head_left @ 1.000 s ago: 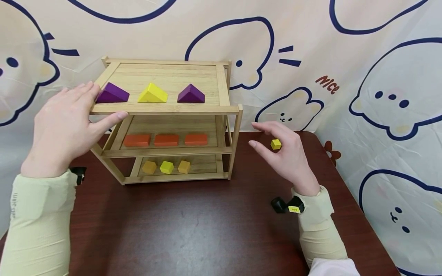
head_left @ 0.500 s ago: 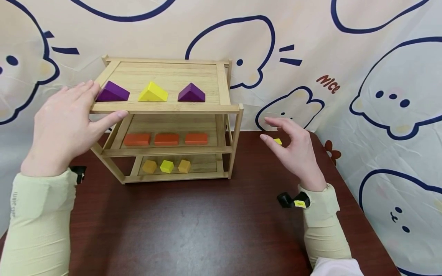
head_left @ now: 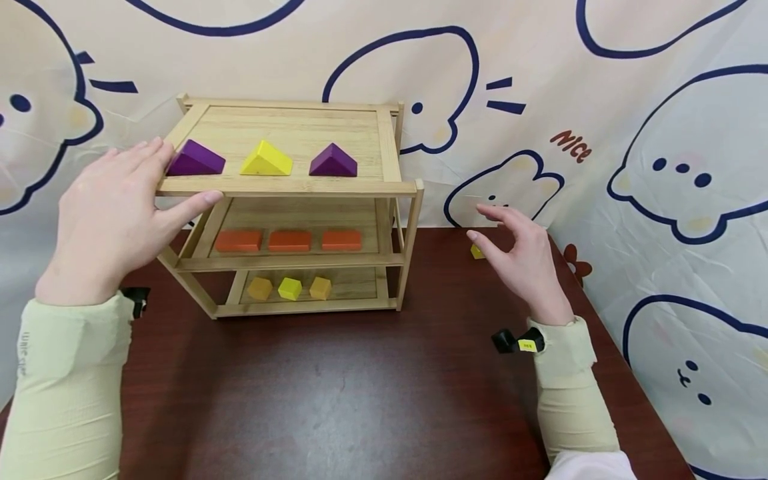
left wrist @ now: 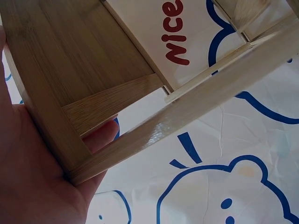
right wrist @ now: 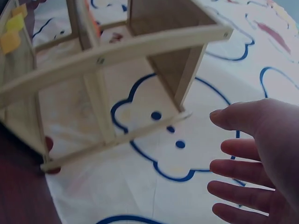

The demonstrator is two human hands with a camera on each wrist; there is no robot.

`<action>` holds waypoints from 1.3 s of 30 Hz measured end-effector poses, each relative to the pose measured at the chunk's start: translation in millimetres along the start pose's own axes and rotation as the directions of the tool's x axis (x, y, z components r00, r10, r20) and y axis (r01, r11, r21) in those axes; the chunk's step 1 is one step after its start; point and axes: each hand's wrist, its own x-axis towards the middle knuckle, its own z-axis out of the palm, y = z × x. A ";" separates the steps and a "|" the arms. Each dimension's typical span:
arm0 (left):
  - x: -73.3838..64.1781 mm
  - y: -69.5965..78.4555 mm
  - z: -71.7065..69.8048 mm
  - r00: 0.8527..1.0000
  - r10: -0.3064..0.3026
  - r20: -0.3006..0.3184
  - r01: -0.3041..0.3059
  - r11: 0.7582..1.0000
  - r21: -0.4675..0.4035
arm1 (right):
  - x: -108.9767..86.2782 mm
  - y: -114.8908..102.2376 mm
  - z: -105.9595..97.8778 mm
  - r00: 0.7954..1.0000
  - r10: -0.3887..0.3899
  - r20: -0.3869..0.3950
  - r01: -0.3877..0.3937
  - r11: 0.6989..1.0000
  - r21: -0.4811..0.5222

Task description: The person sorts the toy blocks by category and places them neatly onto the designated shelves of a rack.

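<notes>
My left hand (head_left: 114, 213) holds the front left corner of a wooden three-tier shelf (head_left: 288, 189), thumb along the front edge. In the left wrist view that corner sits between thumb and fingers. On the top tier stand a purple triangular block (head_left: 197, 160), a yellow triangular block (head_left: 266, 160) and another purple triangular block (head_left: 333, 162). My right hand (head_left: 523, 263) hovers over the table's right side, its fingers loosely bent around nothing. Just beyond its thumb lies a small yellow cube (head_left: 477, 253), partly covered by the hand.
Three orange-red rectangular blocks (head_left: 290, 241) line the middle tier. Along the bottom tier are an orange cube (head_left: 260, 289), a yellow cube (head_left: 290, 289) and a second orange cube (head_left: 321, 288). The dark table (head_left: 336, 387) meets a printed cloth (head_left: 660, 233) at the back and right.
My right hand has shifted to the right, passing in front of the small yellow cube. The left hand, the shelf and its blocks stay where they were.
</notes>
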 end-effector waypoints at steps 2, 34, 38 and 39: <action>-0.2 0.3 -0.1 1.000 -0.005 0.011 0.005 1.000 0.001 | -0.1 6.5 1.2 1.000 0.024 0.011 -0.024 1.000 -0.011; -1.0 -0.7 -2.0 1.000 -0.003 0.007 0.003 1.000 -0.002 | 16.1 96.1 21.6 0.920 0.319 0.227 -0.289 0.945 -0.155; -0.6 -0.1 -2.5 1.000 -0.007 0.018 0.007 1.000 0.003 | 17.6 105.6 26.1 0.905 0.349 0.245 -0.313 0.934 -0.174; -0.6 0.0 -2.8 1.000 -0.009 0.020 0.009 1.000 0.003 | 18.3 107.8 27.2 0.899 0.357 0.254 -0.319 0.931 -0.180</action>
